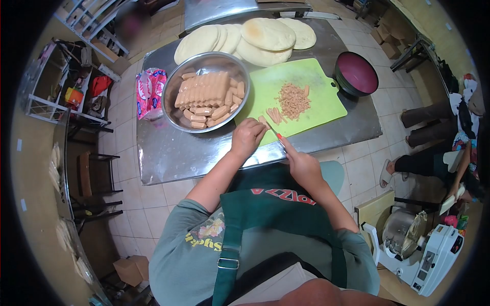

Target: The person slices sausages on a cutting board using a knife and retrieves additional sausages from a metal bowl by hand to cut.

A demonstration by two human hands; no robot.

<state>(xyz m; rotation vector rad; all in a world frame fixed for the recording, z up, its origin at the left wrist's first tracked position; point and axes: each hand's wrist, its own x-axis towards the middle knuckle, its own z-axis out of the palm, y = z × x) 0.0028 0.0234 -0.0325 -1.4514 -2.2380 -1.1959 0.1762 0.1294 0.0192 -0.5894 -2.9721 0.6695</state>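
Observation:
My right hand (pixel 304 168) is closed round a small knife (pixel 273 130) with some red at its handle; its blade meets a sausage piece (pixel 263 120) at the near edge of the green cutting board (pixel 321 76). Curled fingers of my left hand (pixel 248 136) press on that sausage, partly hiding it. Just beyond the blade lie sausage strips (pixel 275 116) and a heap of chopped sausage (pixel 293 102). To the left, a steel bowl (pixel 171 115) holds many whole sausages (pixel 204 92), some stacked in a block.
Round flatbreads (pixel 268 34) overlap along the table's far side. A dark bowl with a purple inside (pixel 357 73) stands right of the board, and a pink plastic package (pixel 150 94) lies left of the steel bowl. A stand mixer (pixel 431 260) and another person (pixel 444 163) are at the right.

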